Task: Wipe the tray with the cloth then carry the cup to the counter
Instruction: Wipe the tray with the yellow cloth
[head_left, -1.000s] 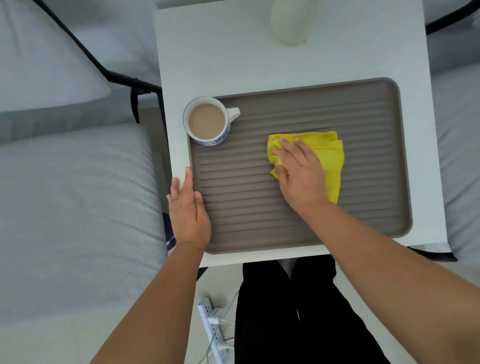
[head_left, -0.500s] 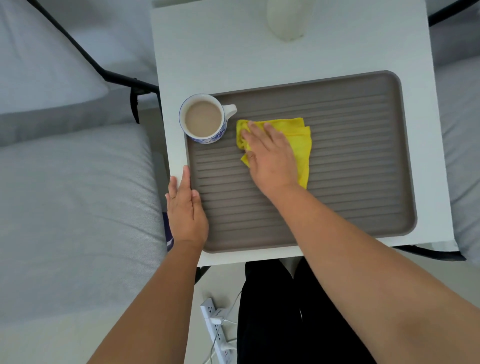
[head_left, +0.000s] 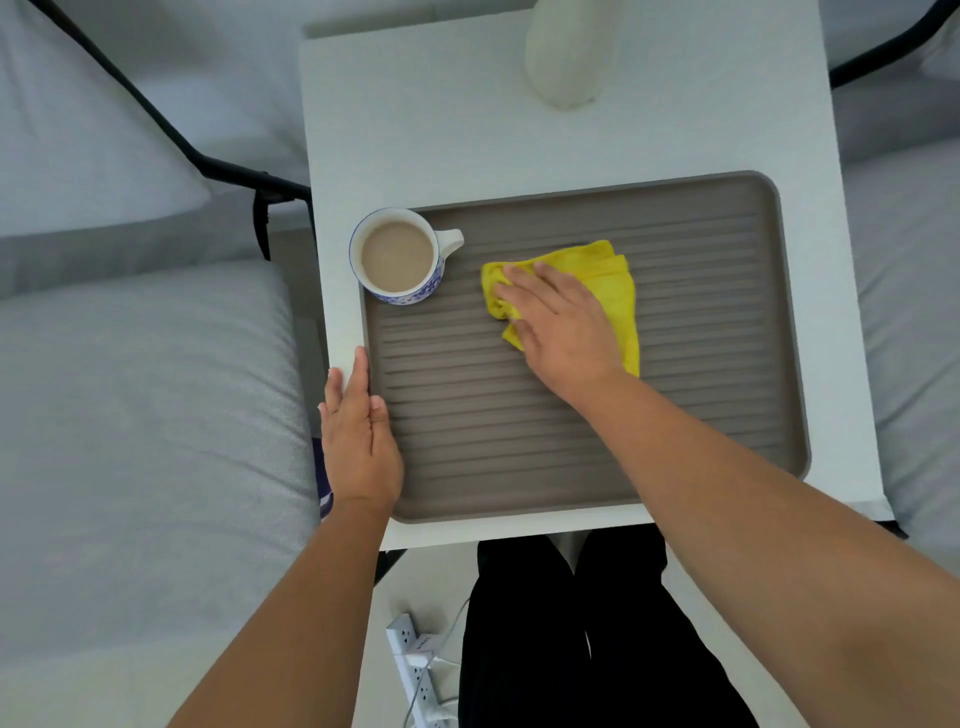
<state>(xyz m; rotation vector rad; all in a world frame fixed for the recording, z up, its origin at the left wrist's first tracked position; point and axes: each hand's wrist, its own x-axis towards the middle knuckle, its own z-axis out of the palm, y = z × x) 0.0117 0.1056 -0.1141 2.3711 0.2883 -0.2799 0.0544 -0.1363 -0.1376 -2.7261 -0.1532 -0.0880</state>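
Cloth (head_left: 608, 275) mid-tray (head_left: 727, 338), cup (head_left: 400, 257) at corner

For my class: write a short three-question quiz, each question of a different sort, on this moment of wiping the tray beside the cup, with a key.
1. True or false: the cup stands at the tray's far left corner with a milky drink in it.
2. Which hand presses the yellow cloth flat on the tray? A) left hand B) right hand C) neither
3. Fill in: the left hand rests flat along the tray's ____ edge.

Key
1. True.
2. B: the right hand lies palm down on the cloth, near the tray's middle.
3. Left; it holds nothing.
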